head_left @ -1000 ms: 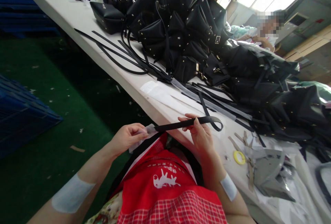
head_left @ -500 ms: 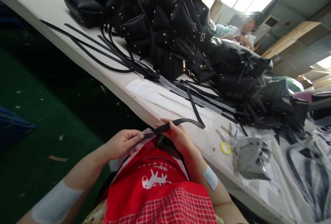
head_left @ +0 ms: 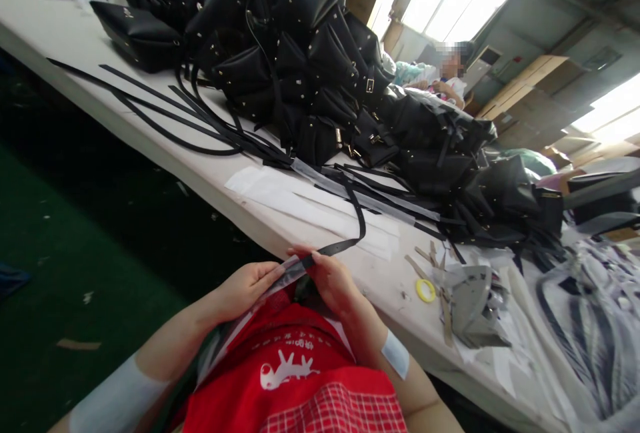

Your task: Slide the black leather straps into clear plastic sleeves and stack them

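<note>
In front of my red apron (head_left: 295, 346), both hands work at the end of a black strap (head_left: 345, 244). My right hand (head_left: 333, 279) pinches the strap near its end. From there the strap curves up and back onto the white table. My left hand (head_left: 253, 286) is closed on a clear plastic sleeve (head_left: 285, 277), whose mouth is around the strap's tip. The sleeve's lower part hangs down along the apron, partly behind my left hand.
A heap of black bags (head_left: 300, 66) fills the table's far side. More black straps (head_left: 200, 119) and white sheets (head_left: 280, 196) lie nearer. To the right are a yellow tape ring (head_left: 425, 290) and a grey plastic packet (head_left: 477, 306). A co-worker (head_left: 450, 79) is beyond.
The strap's end is further inside the plastic sleeve, and its free length has swung from a sharp fold to a rounder bend. The whole view has shifted a little to the right.
</note>
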`<state>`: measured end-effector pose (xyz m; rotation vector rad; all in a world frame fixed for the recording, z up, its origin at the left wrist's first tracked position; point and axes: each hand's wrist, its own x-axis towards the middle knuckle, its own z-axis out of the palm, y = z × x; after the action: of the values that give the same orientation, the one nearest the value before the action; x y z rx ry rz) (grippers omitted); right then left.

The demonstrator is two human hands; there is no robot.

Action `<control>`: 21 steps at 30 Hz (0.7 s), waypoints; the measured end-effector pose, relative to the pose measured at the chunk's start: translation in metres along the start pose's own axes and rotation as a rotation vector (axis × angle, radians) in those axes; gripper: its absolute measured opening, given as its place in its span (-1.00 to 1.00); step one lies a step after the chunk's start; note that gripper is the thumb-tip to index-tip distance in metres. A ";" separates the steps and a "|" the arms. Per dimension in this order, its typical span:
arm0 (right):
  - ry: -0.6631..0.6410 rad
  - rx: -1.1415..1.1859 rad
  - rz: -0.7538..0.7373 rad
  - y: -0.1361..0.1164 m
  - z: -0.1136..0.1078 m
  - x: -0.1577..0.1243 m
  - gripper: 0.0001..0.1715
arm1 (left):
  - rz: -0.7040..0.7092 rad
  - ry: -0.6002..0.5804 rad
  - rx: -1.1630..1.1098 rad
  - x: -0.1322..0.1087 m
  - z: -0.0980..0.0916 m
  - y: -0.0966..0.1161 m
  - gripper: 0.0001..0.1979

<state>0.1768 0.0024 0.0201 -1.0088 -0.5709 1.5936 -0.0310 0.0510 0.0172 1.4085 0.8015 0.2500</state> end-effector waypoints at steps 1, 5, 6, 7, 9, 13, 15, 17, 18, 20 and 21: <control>0.088 0.024 -0.063 -0.008 -0.006 0.003 -0.61 | -0.023 0.011 0.019 0.000 -0.003 -0.002 -0.42; 0.293 0.015 -0.199 -0.018 -0.014 0.011 -0.61 | -0.049 0.022 0.016 0.006 -0.008 0.001 -0.40; 0.231 -0.020 -0.150 -0.013 -0.009 0.012 -0.57 | -0.023 0.030 -0.001 0.009 -0.004 0.005 -0.40; 0.139 -0.052 -0.080 -0.007 -0.002 0.012 -0.53 | 0.009 0.054 -0.015 0.014 0.000 0.009 -0.40; -0.013 -0.073 0.027 0.001 0.010 0.013 -0.48 | 0.068 0.132 -0.026 0.021 0.009 0.017 -0.39; 0.081 0.007 -0.176 -0.036 0.010 0.020 -0.47 | 0.060 0.195 0.026 0.022 0.008 0.015 -0.37; 0.120 0.008 -0.306 -0.065 0.004 0.025 -0.49 | 0.037 0.160 0.050 0.018 0.001 0.011 -0.35; 0.091 -0.065 -0.360 -0.081 0.006 0.029 -0.48 | 0.045 0.139 0.045 0.017 -0.003 0.014 -0.35; 0.053 -0.124 -0.357 -0.083 0.011 0.030 -0.47 | 0.068 0.138 0.034 0.017 -0.003 0.019 -0.36; -0.041 -0.261 -0.318 -0.080 0.026 0.032 -0.42 | 0.143 0.174 0.012 0.021 -0.002 0.033 -0.39; -0.087 -0.322 -0.297 -0.077 0.034 0.033 -0.41 | 0.183 0.211 0.012 0.023 -0.001 0.040 -0.41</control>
<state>0.1890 0.0597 0.0891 -1.0361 -1.0128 1.3105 -0.0026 0.0732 0.0471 1.4850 0.8472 0.5430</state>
